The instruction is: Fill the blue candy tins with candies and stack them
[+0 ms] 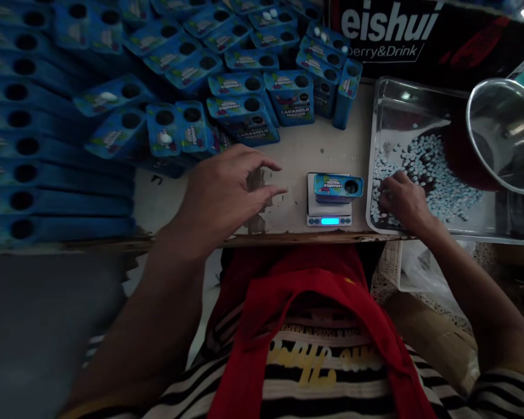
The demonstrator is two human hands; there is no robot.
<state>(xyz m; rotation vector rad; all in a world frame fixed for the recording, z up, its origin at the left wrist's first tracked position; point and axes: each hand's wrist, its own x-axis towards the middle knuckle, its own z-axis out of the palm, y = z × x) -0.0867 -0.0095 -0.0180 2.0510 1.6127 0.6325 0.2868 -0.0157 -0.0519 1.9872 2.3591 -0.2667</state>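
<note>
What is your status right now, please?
Left hand open, empty, beside the scale. Right hand in the tray, on the candies. Blue box lying on the scale. Nothing blocks the scale.

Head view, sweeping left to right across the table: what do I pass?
Blue box stacks → left hand → scale carrying a box → right hand on the pills → metal cup.
</note>
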